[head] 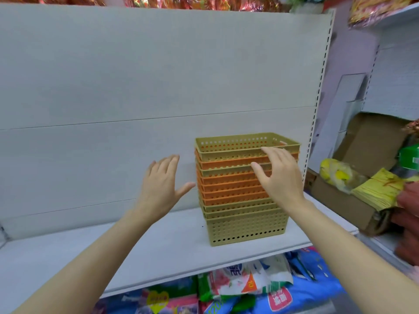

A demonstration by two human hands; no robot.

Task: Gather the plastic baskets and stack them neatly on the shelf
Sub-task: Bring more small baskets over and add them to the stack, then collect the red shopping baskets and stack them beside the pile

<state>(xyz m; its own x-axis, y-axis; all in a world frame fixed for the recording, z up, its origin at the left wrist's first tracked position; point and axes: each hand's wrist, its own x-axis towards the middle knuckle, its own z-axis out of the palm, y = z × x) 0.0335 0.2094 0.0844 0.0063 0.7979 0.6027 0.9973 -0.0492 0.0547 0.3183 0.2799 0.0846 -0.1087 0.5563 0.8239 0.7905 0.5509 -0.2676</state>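
A wide pale shelf (158, 250) spans the view, backed by a plain grey panel (136, 75). To its right a slotted upright (317, 105) marks the edge of the bay, and past it an open cardboard box (353, 200) holds yellow packets (381, 189). Below the shelf lie bright printed bags (249, 284).

The stack (242, 200) of nested baskets stands on the shelf, right of centre and close to the back panel. Olive baskets sit at the bottom, orange ones in the middle, and an olive basket (247, 142) on top, with one orange and one more olive rim just under it. The stack leans slightly, the upper rims offset from the base.

The right hand (281, 175) is spread open in front of the upper baskets, fingertips at the top rim; contact cannot be told. The left hand (161, 180) is open too, palm toward the stack, just beside its left side and holding nothing.
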